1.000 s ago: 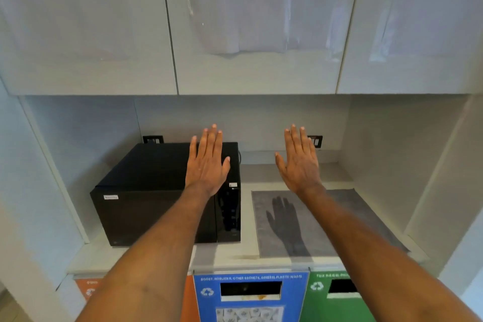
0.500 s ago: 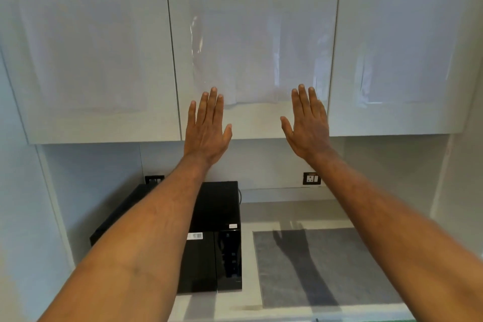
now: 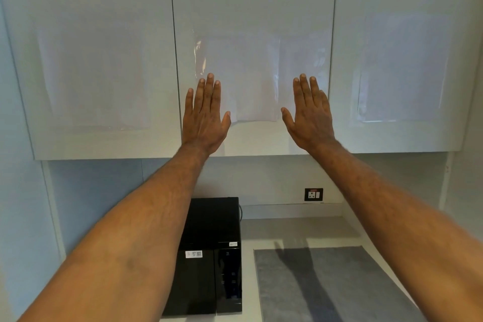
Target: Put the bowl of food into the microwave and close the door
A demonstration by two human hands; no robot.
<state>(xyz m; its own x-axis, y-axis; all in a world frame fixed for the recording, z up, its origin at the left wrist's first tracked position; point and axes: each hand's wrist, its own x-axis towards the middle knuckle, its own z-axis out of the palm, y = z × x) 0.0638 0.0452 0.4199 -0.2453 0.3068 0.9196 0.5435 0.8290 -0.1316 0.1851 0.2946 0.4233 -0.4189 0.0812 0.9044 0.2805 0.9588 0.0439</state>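
A black microwave [image 3: 213, 256] stands on the counter at the lower middle, its door shut; my left forearm covers its left part. My left hand [image 3: 204, 115] is raised flat with fingers apart, back toward me, in front of the middle wall cabinet. My right hand [image 3: 309, 115] is held up the same way to its right, holding nothing. Both hands are well above the microwave. No bowl of food is in view.
Three glossy white cabinet doors [image 3: 253, 34] fill the upper view. A grey mat [image 3: 326, 282] lies on the white counter right of the microwave. A wall socket [image 3: 313, 194] sits on the back wall. Side walls close the niche left and right.
The view has tilted upward: the bins at the counter front have dropped out of sight and the cabinets fill more of it. Both hands have stayed flat and raised, higher against the cabinets.
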